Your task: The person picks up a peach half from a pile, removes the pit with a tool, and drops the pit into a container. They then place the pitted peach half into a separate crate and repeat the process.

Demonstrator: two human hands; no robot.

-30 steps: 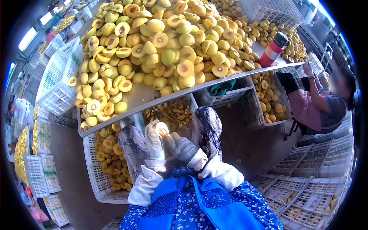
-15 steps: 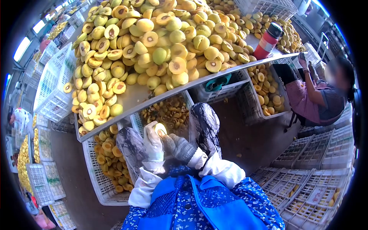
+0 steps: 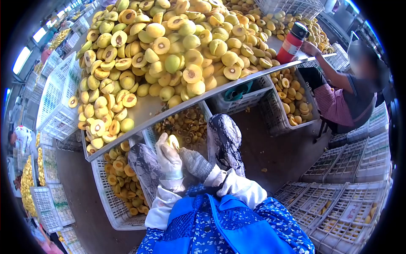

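Heaped across the metal table [image 3: 148, 108] lie halved yellow peaches [image 3: 177, 46]. Below its edge, the white-gloved left hand [image 3: 168, 157] grips a peach half [image 3: 172, 141], and the grey-gloved right hand [image 3: 195, 163] presses against that fruit; whether it holds a tool I cannot tell. White plastic crates [image 3: 112, 199] of fruit stand beneath. A red bottle [image 3: 292, 39] stands at the table's far end, where a co-worker's hand [image 3: 310, 47] reaches. No writing is legible.

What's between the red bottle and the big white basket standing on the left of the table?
In the head view, a big heap of halved yellow fruit covers the table between the red bottle and the white basket.
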